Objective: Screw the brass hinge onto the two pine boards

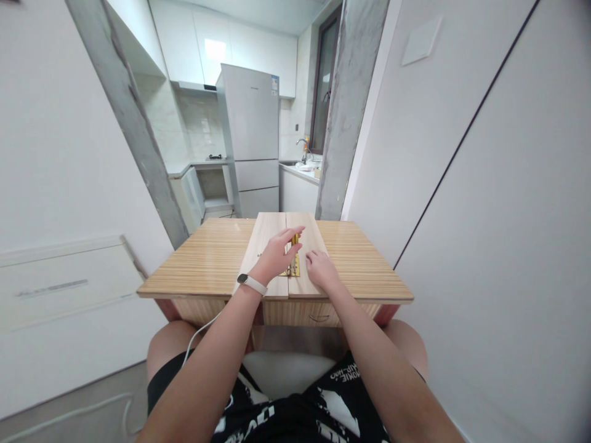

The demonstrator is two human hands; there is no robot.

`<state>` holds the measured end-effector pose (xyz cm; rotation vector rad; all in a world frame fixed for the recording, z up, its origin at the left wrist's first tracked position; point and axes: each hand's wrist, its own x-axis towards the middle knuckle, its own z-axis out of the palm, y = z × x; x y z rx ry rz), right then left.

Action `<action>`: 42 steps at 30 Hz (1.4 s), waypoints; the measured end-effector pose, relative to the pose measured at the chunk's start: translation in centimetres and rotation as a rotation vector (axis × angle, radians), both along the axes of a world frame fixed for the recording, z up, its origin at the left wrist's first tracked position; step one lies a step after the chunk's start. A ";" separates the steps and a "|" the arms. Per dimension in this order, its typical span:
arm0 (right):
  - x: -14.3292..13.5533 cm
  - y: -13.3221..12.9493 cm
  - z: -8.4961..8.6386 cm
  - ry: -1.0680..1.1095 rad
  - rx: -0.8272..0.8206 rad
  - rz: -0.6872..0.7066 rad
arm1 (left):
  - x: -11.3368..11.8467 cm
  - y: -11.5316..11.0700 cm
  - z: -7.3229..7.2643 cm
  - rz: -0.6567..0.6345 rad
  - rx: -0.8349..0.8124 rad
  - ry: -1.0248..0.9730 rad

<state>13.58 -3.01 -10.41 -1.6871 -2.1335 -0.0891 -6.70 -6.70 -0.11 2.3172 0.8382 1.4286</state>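
Two pale wooden boards lie side by side on the table, a left board [265,231] and a right board [314,232], with a narrow seam between them. Brass-coloured hinge hardware [296,266] with holes lies along the seam. My left hand [276,253] reaches over it, thumb and fingers apart, and yellow metal shows in the gap between them. My right hand [322,269] rests on the right board beside the hardware, its fingers curled together; whatever they may hold is hidden. A few tiny dark pieces [260,255] lie on the left board near my left hand.
The striped wooden table [369,271] has a drawer [300,314] with a metal handle below its front edge. A white cable [199,329] runs by my left leg. Walls stand on both sides. A fridge [253,117] and a sink counter [300,178] are beyond the table.
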 end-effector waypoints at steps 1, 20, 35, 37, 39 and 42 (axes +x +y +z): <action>0.0 0.0 0.0 0.000 0.001 0.001 | 0.1 0.1 -0.1 -0.035 -0.011 -0.001; 0.0 0.0 0.0 -0.006 -0.008 -0.008 | 0.1 0.3 -0.1 -0.134 -0.059 0.006; -0.2 -0.3 0.6 -0.009 -0.043 -0.011 | 0.0 0.2 0.0 -0.139 -0.089 0.004; -0.2 -0.3 0.6 -0.008 -0.043 -0.011 | -0.1 0.1 0.0 -0.100 -0.094 0.011; -0.2 -0.2 0.5 -0.008 -0.043 -0.012 | -0.2 -0.1 0.2 -0.042 -0.072 0.037; -0.1 0.0 0.3 -0.007 -0.037 -0.010 | -0.3 -0.4 0.5 0.007 -0.023 0.081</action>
